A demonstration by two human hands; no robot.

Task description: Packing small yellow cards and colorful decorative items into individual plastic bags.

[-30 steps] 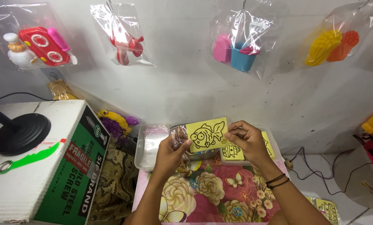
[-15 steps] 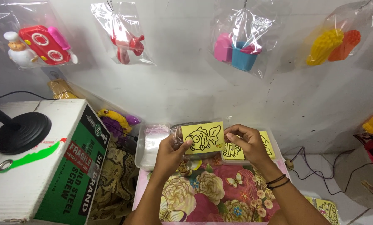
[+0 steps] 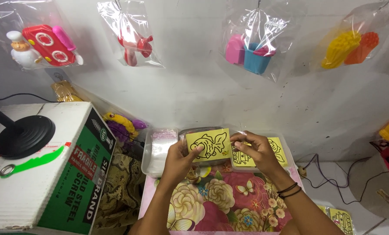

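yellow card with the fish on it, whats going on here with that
A person holds the yellow card with a black fish outline in both hands, the left hand at its left edge and the right hand at its right edge. It is held above clear plastic trays at the back of a flowered cloth. A stack of similar yellow cards sits in the tray behind the right hand. Bagged toys hang on the wall above.

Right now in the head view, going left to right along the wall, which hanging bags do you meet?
Bag with red toy stove and chef figure → bag with red toy → bag with pink and blue cups → bag with yellow and orange toys.
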